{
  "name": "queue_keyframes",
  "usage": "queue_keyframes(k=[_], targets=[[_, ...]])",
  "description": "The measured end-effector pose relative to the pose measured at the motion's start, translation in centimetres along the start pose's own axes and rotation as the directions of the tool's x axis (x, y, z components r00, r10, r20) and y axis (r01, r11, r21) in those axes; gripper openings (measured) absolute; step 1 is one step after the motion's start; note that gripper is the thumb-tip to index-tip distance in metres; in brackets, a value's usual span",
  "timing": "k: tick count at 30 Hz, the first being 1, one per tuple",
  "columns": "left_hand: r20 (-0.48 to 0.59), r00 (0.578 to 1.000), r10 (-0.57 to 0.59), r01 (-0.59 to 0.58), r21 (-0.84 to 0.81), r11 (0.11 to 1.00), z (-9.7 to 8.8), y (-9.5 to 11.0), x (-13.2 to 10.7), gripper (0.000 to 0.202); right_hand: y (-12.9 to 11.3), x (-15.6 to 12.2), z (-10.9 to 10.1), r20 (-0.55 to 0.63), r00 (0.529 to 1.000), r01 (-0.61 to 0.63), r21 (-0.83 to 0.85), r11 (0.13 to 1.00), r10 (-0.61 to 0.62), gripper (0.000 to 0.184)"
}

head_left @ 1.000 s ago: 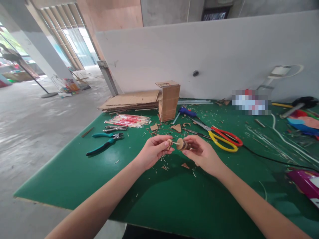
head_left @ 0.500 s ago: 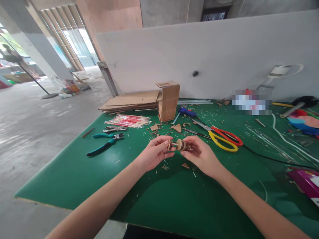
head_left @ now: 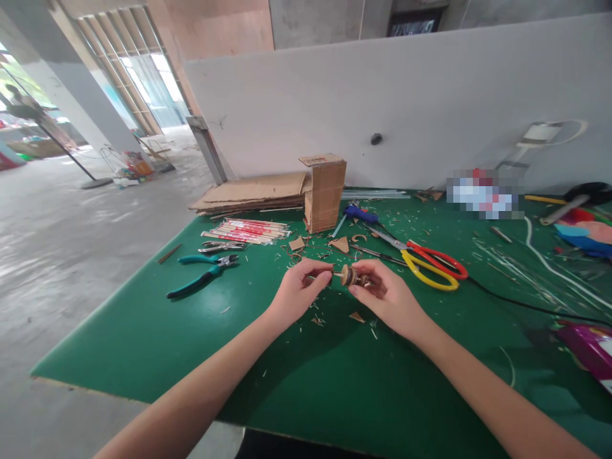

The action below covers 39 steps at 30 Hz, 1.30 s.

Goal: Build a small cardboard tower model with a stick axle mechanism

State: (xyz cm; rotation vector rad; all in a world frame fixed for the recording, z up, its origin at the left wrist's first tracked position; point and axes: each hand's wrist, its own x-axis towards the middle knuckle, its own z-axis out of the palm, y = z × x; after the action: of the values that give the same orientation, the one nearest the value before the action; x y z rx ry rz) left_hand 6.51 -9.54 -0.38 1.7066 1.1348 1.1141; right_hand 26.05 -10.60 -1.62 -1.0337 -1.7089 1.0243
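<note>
Centre of frame: left hand (head_left: 300, 291) pinching a thin stick (head_left: 337, 274); right hand (head_left: 391, 296) grasping cardboard discs (head_left: 349, 275) around it. Scissors (head_left: 415, 262) lie right of centre.

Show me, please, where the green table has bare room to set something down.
Mostly bare: the table between the diagonal cutters and left forearm, and its front between the forearms. Crowded with scraps: between the cardboard box and scissors.

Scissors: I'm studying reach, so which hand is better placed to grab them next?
Probably the right hand: though holding stacked discs, it is nearer the scissors; the left hand lies farther away.
</note>
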Motion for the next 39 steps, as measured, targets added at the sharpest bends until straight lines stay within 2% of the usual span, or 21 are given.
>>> queue_keyframes(k=[4,8,10,13,15,19,22,25,29,31,33,36,37,39], targets=[[0.024,0.999,-0.021,0.021,0.007,1.0,0.3,-0.2,0.0,0.016,-0.2,-0.1,-0.1,0.016,1.0,0.006,-0.044,0.999,-0.005,0.024],[0.105,0.994,-0.03,0.032,-0.017,0.999,0.4,-0.4,-0.2,0.024,-0.3,-0.1,-0.1,0.021,1.0,0.017,-0.092,0.996,-0.015,0.025],[0.123,0.992,0.021,-0.021,-0.005,1.0,0.2,-0.3,-0.4,0.031,-0.3,-0.1,0.0,0.033,0.999,0.011,-0.098,0.995,-0.007,0.027],[0.098,0.98,0.175,-0.181,0.046,0.982,0.0,0.0,-0.7,0.051,-0.4,-0.2,0.1,0.068,0.997,-0.022,-0.106,0.994,0.03,0.029],[0.125,0.964,0.234,-0.247,0.101,0.964,-0.2,0.1,-0.8,0.063,-0.5,-0.3,0.3,0.093,0.996,0.014,-0.151,0.988,0.0,0.028],[0.252,0.949,0.191,-0.244,0.199,0.949,0.0,0.2,-0.9,0.056,-0.7,-0.7,0.8,0.152,0.981,0.16,-0.262,0.952,-0.123,0.029],[0.29,0.937,0.195,-0.271,0.25,0.93,0.3,0.3,-1.1,0.054,-0.7,-0.9,1.0,0.104,0.985,0.16,-0.282,0.946,-0.136,0.033],[0.312,0.927,0.208,-0.295,0.265,0.918,0.4,0.7,-1.3,0.055,-0.6,-1.0,0.9,0.082,0.987,0.152,-0.272,0.95,-0.135,0.028],[0.325,0.927,0.188,-0.276,0.252,0.927,0.3,1.6,-1.2,0.047,-0.7,-0.8,0.9,0.058,0.988,0.153,-0.166,0.974,-0.146,0.031],[0.303,0.937,0.177,-0.247,0.209,0.946,0.2,1.9,-1.0,0.036,-1.1,-0.4,1.0,0.047,0.992,0.12,-0.07,0.99,-0.117,0.037],[0.247,0.96,0.134,-0.174,0.148,0.974,0.1,2.2,-0.7,0.026,-2.0,-0.1,0.9,0.086,0.996,0.038,-0.004,0.999,-0.037,0.048],[0.169,0.985,-0.044,0.058,-0.078,0.995,-0.1,2.4,-0.3,0.027,-3.9,0.9,-0.1,0.195,0.98,-0.028,-0.057,0.998,0.038,0.071],[0.155,0.982,-0.112,0.143,-0.203,0.969,-0.3,2.4,-0.2,0.028,-4.6,1.6,-0.6,0.216,0.976,0.001,-0.111,0.994,0.023,0.075],[0.114,0.966,-0.233,0.259,-0.454,0.853,-0.6,2.5,0.1,0.03,-5.8,3.6,-2.1,0.197,0.979,0.096,-0.227,0.969,-0.05,0.075]])
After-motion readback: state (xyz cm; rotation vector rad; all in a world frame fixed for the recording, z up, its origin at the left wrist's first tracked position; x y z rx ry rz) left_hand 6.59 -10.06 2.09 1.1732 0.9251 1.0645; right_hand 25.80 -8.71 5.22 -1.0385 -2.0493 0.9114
